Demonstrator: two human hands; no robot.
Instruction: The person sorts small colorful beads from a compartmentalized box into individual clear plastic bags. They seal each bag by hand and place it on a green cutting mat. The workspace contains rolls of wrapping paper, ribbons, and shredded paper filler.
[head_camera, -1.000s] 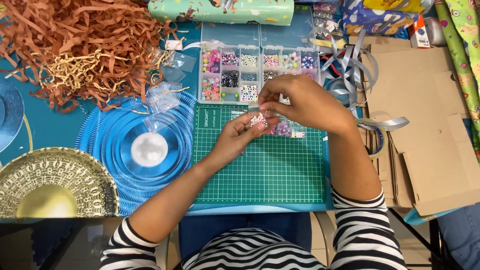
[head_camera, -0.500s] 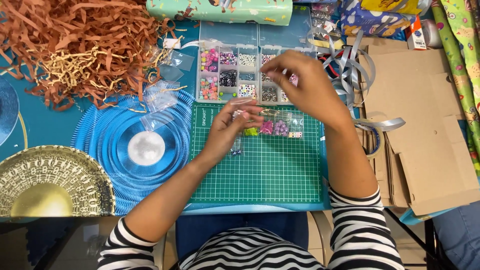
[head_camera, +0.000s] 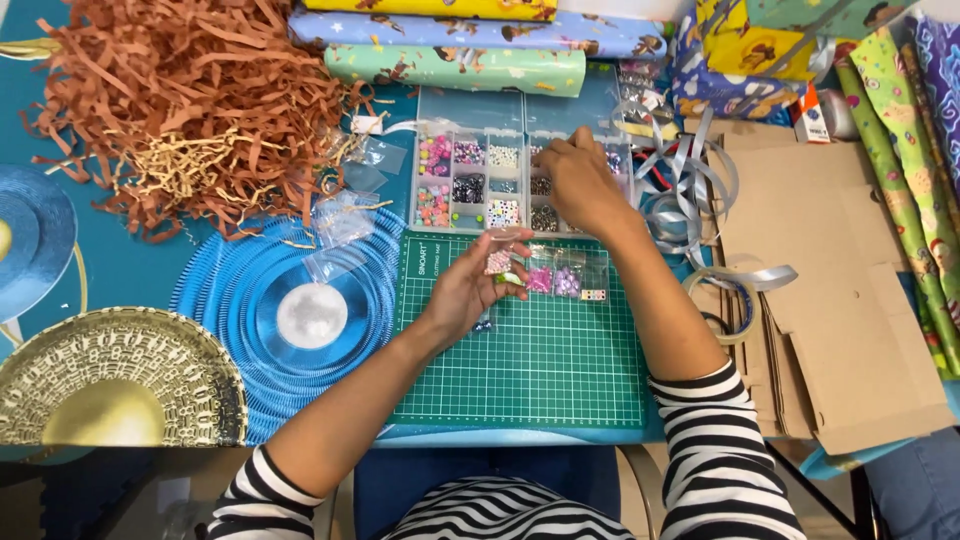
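So the left hand is hovering over the top edge of the green mat, fingers curled, pinching a little clear bag by its upper part between thumb and fingertips. Looks like pale beads sitting in the bottom of it. That kind of baggie is super light and floppy, a bit slick too, and I'd guess it spills if tipped open-end down, so holding it near the mouth like this seems the safest spot

The right hand is up at the bead box, the clear compartment one just above the mat. Fingers bunched together and dipped into one of the upper right compartments. Can't tell if it's actually got a bead pinched, way too tiny to see. Beads are hard, small and rolly, so fingertip grip only

A few more filled bags lie on the mat just right of the left hand. Brown paper shred is piled top left, silver ribbon right of the box
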